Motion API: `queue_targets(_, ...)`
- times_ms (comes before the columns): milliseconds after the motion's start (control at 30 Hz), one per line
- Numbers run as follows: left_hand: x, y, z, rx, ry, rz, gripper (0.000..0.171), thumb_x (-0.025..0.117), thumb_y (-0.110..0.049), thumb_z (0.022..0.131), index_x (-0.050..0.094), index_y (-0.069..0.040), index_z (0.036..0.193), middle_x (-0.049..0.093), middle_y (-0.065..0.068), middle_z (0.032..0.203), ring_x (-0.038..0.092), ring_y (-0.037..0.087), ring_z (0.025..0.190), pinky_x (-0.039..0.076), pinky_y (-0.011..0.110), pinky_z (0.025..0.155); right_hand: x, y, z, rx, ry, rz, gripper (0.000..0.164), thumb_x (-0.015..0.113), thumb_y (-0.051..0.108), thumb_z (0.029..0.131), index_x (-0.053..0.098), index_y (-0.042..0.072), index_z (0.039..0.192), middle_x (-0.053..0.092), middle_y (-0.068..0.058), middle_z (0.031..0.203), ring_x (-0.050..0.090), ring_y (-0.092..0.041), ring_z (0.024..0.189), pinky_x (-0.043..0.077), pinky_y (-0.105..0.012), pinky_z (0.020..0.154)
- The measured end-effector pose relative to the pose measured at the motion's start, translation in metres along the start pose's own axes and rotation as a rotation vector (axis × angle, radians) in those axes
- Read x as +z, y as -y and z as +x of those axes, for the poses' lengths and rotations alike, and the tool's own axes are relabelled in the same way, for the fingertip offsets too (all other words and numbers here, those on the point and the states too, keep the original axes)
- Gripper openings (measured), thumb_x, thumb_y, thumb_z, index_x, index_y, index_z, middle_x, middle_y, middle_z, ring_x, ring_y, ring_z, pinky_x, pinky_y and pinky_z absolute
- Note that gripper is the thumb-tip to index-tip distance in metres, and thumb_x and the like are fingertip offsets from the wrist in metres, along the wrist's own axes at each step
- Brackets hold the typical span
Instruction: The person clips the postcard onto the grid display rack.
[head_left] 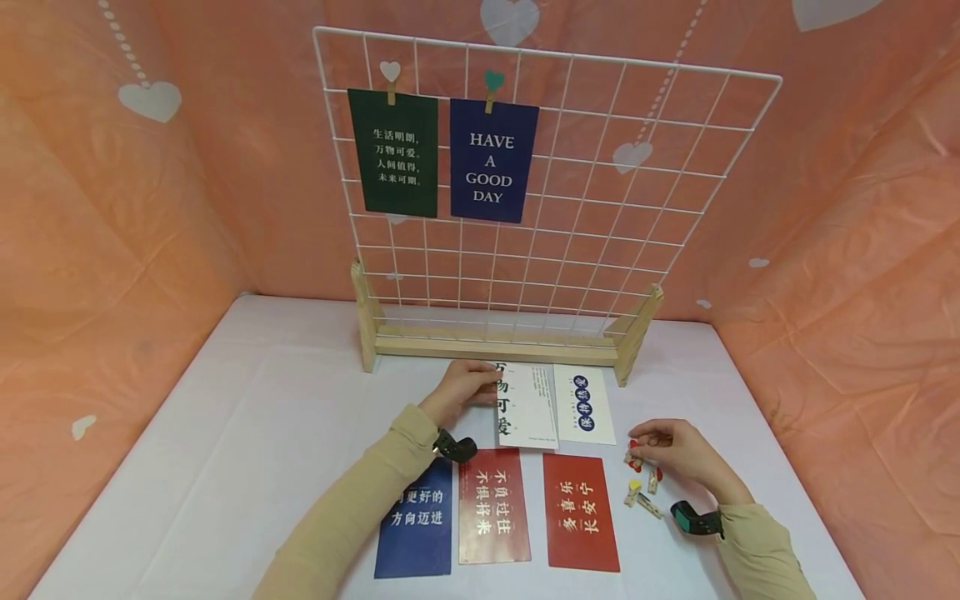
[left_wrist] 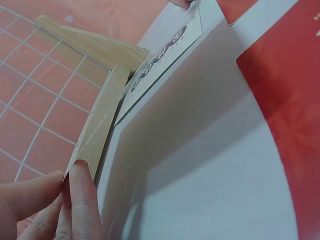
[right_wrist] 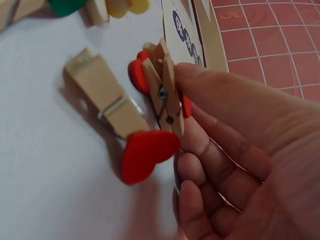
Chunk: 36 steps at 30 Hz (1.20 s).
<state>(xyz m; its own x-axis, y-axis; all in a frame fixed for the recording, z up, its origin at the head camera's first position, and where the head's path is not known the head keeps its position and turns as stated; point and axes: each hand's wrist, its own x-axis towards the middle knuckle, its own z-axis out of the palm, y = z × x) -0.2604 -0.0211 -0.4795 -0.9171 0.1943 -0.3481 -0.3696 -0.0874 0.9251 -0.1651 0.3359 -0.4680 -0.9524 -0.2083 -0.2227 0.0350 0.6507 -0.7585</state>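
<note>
My left hand [head_left: 463, 390] pinches the left edge of a white postcard [head_left: 534, 408] with large dark characters, lifted over the table in front of a grid rack [head_left: 495, 350]. Another white postcard [head_left: 600, 412] with blue round characters lies just to its right. At the right, my right hand [head_left: 678, 450] pinches a wooden clothespin [right_wrist: 170, 107] with a red heart between thumb and fingers. A second clothespin [right_wrist: 107, 92] with a red heart lies beside it. On the rack hang a green card [head_left: 397, 196] and a dark blue card [head_left: 465, 158], each under a heart clothespin.
A blue card [head_left: 412, 550], a red card [head_left: 495, 546] and another red card [head_left: 583, 554] lie along the front of the table. More clothespins [head_left: 647, 503] lie below the right hand. Behind the rack hangs an orange cloth [head_left: 262, 167] with hearts.
</note>
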Motion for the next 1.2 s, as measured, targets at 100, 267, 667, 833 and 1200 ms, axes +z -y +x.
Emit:
queue_targets(100, 0.0, -0.001, -0.001, 0.0, -0.005, 0.013, 0.028, 0.068, -0.004, 0.088, 0.063, 0.008, 0.113, 0.064, 0.015, 0.093, 0.064, 0.015, 0.073, 0.058, 0.029, 0.07, 0.001, 0.0, 0.0, 0.002, 0.002, -0.003, 0.034, 0.077, 0.021, 0.082, 0.068, 0.0, 0.106, 0.064, -0.003, 0.085, 0.055, -0.018, 0.076, 0.05, -0.021, 0.064)
queue_targets(267, 0.0, -0.002, -0.001, 0.001, -0.001, 0.03, 0.028, 0.067, -0.005, 0.089, 0.063, 0.007, 0.114, 0.064, 0.015, 0.094, 0.064, 0.014, 0.073, 0.058, 0.028, 0.071, 0.002, 0.001, -0.001, 0.005, 0.012, -0.007, 0.033, 0.077, 0.021, 0.082, 0.068, 0.0, 0.106, 0.063, -0.003, 0.084, 0.054, -0.019, 0.075, 0.048, -0.021, 0.063)
queue_targets(667, -0.005, -0.003, -0.003, 0.004, -0.008, 0.057, 0.03, 0.067, -0.007, 0.09, 0.063, 0.006, 0.116, 0.065, 0.016, 0.097, 0.064, 0.015, 0.076, 0.058, 0.029, 0.073, -0.001, 0.001, 0.001, -0.039, 0.067, 0.068, 0.033, 0.074, 0.015, 0.084, 0.066, -0.004, 0.109, 0.064, -0.008, 0.089, 0.056, -0.019, 0.075, 0.049, -0.021, 0.063)
queue_targets(833, -0.007, -0.001, -0.002, 0.0, -0.019, 0.036, 0.03, 0.068, -0.007, 0.089, 0.063, 0.006, 0.116, 0.065, 0.016, 0.095, 0.064, 0.015, 0.074, 0.058, 0.028, 0.071, -0.002, -0.001, 0.002, -0.033, 0.075, 0.09, 0.032, 0.074, 0.014, 0.085, 0.065, -0.004, 0.11, 0.065, -0.008, 0.091, 0.057, -0.021, 0.079, 0.051, -0.021, 0.066)
queue_targets(1200, -0.009, -0.004, -0.004, 0.016, -0.003, 0.012, 0.029, 0.067, -0.007, 0.089, 0.063, 0.006, 0.116, 0.065, 0.016, 0.096, 0.064, 0.015, 0.075, 0.058, 0.028, 0.072, -0.012, -0.004, 0.0, 0.0, 0.128, 0.128, 0.033, 0.071, 0.017, 0.088, 0.066, -0.004, 0.113, 0.066, -0.008, 0.095, 0.057, -0.02, 0.085, 0.051, -0.021, 0.073)
